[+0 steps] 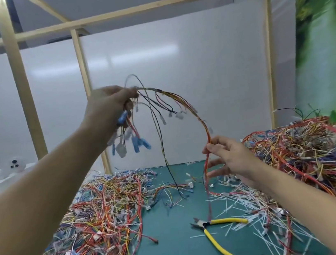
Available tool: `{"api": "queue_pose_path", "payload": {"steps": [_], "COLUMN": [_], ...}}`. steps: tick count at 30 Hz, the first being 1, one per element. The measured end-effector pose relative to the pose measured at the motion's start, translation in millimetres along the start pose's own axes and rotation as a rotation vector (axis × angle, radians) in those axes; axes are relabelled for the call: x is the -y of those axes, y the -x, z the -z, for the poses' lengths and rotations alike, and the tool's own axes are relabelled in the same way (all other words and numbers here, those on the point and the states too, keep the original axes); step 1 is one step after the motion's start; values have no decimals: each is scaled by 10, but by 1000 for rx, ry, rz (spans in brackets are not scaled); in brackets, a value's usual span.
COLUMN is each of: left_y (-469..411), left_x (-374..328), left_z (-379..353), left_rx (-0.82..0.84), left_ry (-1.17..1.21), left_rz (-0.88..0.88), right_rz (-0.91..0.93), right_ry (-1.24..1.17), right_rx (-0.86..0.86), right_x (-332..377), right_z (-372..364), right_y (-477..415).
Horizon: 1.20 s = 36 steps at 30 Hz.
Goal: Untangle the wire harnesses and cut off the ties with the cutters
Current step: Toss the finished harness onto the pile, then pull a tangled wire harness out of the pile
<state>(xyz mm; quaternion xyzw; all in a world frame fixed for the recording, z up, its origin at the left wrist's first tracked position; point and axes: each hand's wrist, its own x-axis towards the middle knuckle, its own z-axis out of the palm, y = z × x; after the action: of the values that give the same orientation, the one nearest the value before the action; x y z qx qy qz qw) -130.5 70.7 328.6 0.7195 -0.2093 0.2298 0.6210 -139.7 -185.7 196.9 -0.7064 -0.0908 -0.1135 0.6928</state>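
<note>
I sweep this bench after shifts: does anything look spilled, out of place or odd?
Cut tie scraps are strewn over the mat, thickest right of the cutters, which lie handles spread among them. The harness held by the left hand and right hand looks intact.

L hand (108,107) + R hand (229,157) on harness (176,95)

Left hand (108,105) raised with fingers curled tight; right hand (229,157) lower, thumb and forefinger pinched.
</note>
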Motion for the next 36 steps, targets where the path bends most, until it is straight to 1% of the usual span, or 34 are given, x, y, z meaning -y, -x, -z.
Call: {"api": "queue_pose_path", "payload": {"steps": [2, 3, 5, 7, 8, 11, 12, 13, 14, 16, 17, 18, 19, 20, 21, 22, 23, 24, 25, 26, 27, 29, 31, 33, 36], "left_y": [82, 153, 357, 545, 613, 654, 628, 605, 581, 519, 491, 478, 469, 473, 491, 503, 507, 505, 497, 491, 484, 480, 497, 510, 497], "left_x": [198, 317, 545, 746, 816, 924, 936, 935, 927, 935, 969, 1029, 1116, 1217, 1333, 1465, 1602, 1741, 1877, 2018, 2161, 2457, 2694, 2865, 2922], "left_z": [-215, -365, -727, -1084, -1226, -1430, -1442, -1434, -1410, -1318, -1248, -1160, -1063, -956, -843, -732, -610, -477, -344, -211, -85, 139, 308, 435, 496], "left_rx": [-35, -43, 10, 126, 208, 454, 508, 528, 497, 332, 237, 187, 186, 215, 252, 283, 303, 316, 319, 310, 292, 257, 289, 321, 270], "left_ry": [-148, -175, -179, -266, -321, -377, -358, -303, -214, -45, -18, -12, -24, -68, -140, -229, -346, -486, -629, -773, -922, -1235, -1465, -1526, -1507], "left_rz": [-56, -67, -57, -47, -39, -49, -47, -31, -3, 23, 4, -17, -29, -17, 9, 32, 42, 43, 50, 67, 91, 148, 272, 353, 298], "right_rz": [-25, -44, -86, -113, -121, -125, -111, -92, -68, -21, -4, -5, -29, -82, -178, -287, -351, -345, -296, -220, -143, -25, 14, 19, -16], "right_ry": [-98, -136, -208, -210, -172, -46, 11, 63, 101, 190, 244, 296, 340, 444, 694, 1039, 1378, 1608, 1698, 1707, 1684, 1624, 1537, 1434, 1281], "right_rx": [-46, -60, -26, 40, 38, -68, -90, -100, -114, -196, -263, -332, -392, -433, -476, -553, -615, -645, -652, -629, -565, -337, -107, 56, 191], "right_x": [77, 107, 149, 129, 102, 28, 28, 67, 138, 359, 491, 636, 789, 930, 1050, 1132, 1179, 1180, 1122, 1011, 869, 497, 28, -423, -957], "right_z": [-51, -98, -215, -313, -333, -248, -177, -99, -17, 230, 425, 640, 877, 1120, 1361, 1576, 1722, 1734, 1678, 1538, 1344, 899, 453, 48, -398], "right_y": [38, 56, 82, 91, 86, 61, 35, -6, -61, -243, -358, -471, -595, -693, -760, -795, -813, -801, -810, -818, -809, -724, -557, -404, -333]}}
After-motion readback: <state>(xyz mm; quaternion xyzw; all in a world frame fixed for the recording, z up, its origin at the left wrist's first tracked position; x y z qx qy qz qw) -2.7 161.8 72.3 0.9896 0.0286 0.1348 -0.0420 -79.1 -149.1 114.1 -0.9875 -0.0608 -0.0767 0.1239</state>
